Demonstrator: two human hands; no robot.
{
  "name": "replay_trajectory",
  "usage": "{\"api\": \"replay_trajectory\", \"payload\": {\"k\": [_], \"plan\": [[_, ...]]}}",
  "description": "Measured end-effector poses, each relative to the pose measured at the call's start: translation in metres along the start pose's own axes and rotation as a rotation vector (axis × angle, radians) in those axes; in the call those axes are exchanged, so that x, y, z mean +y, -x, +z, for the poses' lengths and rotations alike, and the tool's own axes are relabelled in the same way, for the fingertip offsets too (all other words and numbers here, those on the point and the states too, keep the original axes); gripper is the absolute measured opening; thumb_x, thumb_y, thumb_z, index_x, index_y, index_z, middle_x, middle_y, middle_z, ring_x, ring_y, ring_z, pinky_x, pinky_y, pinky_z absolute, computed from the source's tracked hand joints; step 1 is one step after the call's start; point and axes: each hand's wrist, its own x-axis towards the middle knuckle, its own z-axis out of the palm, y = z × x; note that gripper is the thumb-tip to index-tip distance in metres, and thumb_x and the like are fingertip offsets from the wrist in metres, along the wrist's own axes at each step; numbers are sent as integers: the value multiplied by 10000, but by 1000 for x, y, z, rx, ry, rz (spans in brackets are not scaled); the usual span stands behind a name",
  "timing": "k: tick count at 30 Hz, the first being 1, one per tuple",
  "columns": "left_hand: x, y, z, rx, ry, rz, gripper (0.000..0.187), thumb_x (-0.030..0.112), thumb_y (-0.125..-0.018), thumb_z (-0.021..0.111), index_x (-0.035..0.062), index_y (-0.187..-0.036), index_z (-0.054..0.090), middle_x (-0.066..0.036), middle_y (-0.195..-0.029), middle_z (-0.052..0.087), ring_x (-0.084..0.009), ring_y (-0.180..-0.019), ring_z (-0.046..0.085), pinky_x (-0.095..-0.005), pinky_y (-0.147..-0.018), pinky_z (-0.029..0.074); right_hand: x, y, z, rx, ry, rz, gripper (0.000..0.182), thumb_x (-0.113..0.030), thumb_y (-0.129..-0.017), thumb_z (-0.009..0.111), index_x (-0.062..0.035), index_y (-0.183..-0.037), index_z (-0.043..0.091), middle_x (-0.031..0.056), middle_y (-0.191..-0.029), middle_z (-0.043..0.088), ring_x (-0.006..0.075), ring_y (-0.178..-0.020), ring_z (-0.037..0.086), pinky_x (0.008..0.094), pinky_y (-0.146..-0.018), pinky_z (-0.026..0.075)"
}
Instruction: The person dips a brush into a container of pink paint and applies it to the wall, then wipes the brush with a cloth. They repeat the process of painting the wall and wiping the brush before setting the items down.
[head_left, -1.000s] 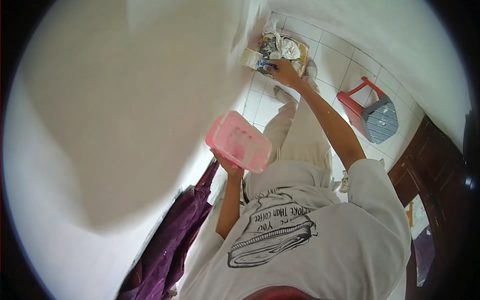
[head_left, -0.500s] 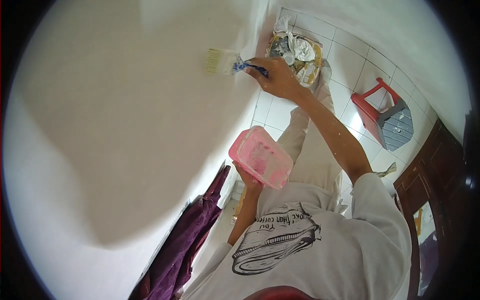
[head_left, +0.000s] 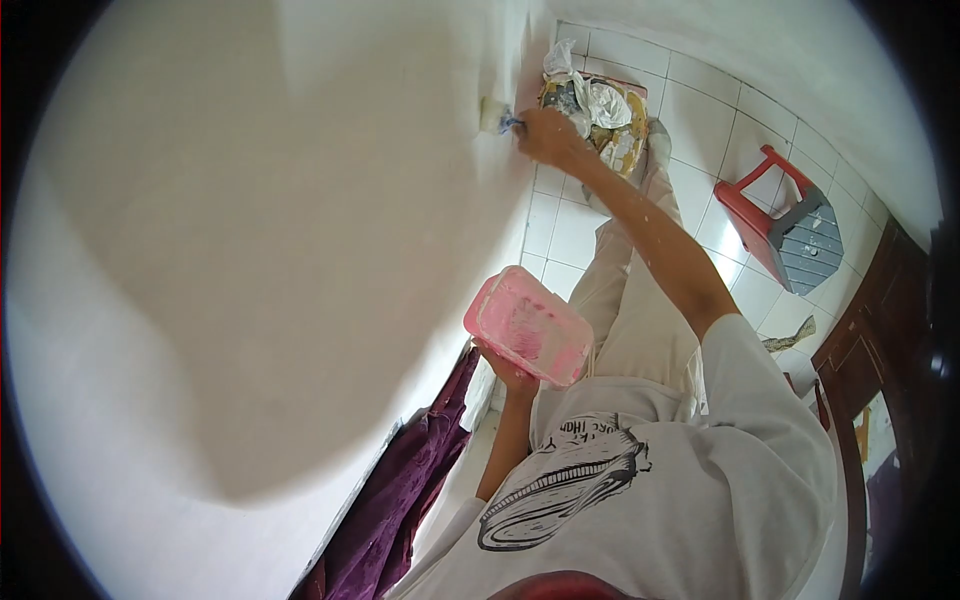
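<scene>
Left hand: left hand [head_left: 510, 372] holds pink tub [head_left: 532, 328] low by the body, open side up, likely to keep the contents in and near the brush.
Tub contents: pale smears, pink base showing; depth cannot tell.
Right hand: right hand [head_left: 550, 137] closed narrow round handle of brush [head_left: 494, 115].
Brush: bristles at wall [head_left: 300, 250], seemingly touching.
Floor: crumpled plastic [head_left: 607, 106] near the feet; stool [head_left: 808, 240] apart.

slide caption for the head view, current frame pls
Head view: the right hand holds a brush at the pale wall while the left hand supports a pink tub.
</scene>
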Motion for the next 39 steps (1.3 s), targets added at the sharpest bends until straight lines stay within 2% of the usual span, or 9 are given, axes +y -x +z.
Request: {"api": "replay_trajectory", "payload": {"k": [9, 13, 14, 18, 20, 25, 29, 37, 39], "plan": [[-7, -6, 4, -44, -1, -18, 795, 729, -962, 263, 156, -1512, 304, -88, -1449, 449, -286, -1322, 466, -494, -1099, 414, -96, 93, -70, 53, -388, -291, 189, -230, -893, 643, -96, -997, 726, 186, -711, 663, 399, -682, 653, 485, -664, 527], [-6, -11, -17, 18, -54, 81, 788, 727, -966, 243, 161, -1511, 299, -84, -1457, 426, -283, -1339, 442, -482, -1104, 411, -13, 29, -7, 52, -141, -12, 247, -235, -841, 633, -136, -1041, 739, 182, -800, 706, 399, -754, 683, 476, -713, 556], [-8, -12, -25, 40, -137, 140, 785, 727, -966, 246, 165, -1511, 295, -85, -1458, 420, -282, -1342, 436, -480, -1105, 411, 1, 17, -4, 22, -118, 95, 247, -225, -819, 660, -56, -986, 728, 202, -840, 704, 407, -792, 683, 474, -753, 553], [21, -11, 16, -11, -123, 132, 785, 734, -960, 271, 173, -1509, 295, -87, -1453, 417, -282, -1334, 440, -481, -1104, 411, 10, -5, 0, -142, 37, 137, 217, -217, -825, 659, -51, -941, 736, 218, -819, 694, 405, -803, 680, 479, -769, 547], [20, -11, 21, 51, -82, 96, 787, 738, -955, 287, 179, -1509, 292, -87, -1454, 417, -282, -1322, 451, -486, -1098, 417, -26, 13, -16, 35, 71, -40, 184, -194, -837, 653, -47, -905, 740, 214, -767, 682, 398, -785, 675, 484, -756, 540], [5, -16, 17, -5, 94, -50, 796, 747, -946, 297, 175, -1499, 316, -85, -1446, 433, -287, -1310, 465, -493, -1092, 421, -91, 74, -94, -114, -308, -240, 216, -243, -871, 642, -87, -975, 749, 185, -711, 671, 401, -682, 657, 476, -712, 535], [6, -16, 25, 51, 45, -40, 803, 755, -940, 302, 173, -1492, 335, -85, -1434, 455, -289, -1299, 479, -493, -1090, 423, -66, 55, -58, -15, -414, -347, 219, -247, -890, 632, -128, -1029, 751, 171, -742, 677, 392, -682, 649, 469, -698, 527], [5, -19, 29, 13, 32, -19, 804, 749, -941, 311, 171, -1499, 321, -80, -1451, 441, -291, -1320, 462, -494, -1097, 417, 31, -11, -5, -177, -15, 96, 212, -216, -894, 609, -42, -937, 722, 198, -855, 708, 376, -874, 690, 480, -784, 542], [0, -24, 36, 1, 32, -31, 802, 745, -942, 318, 169, -1500, 319, -82, -1452, 440, -294, -1322, 460, -494, -1099, 414, 35, -11, 3, -99, 16, 50, 195, -205, -890, 614, -38, -921, 709, 223, -839, 694, 407, -830, 675, 493, -759, 536]]}}
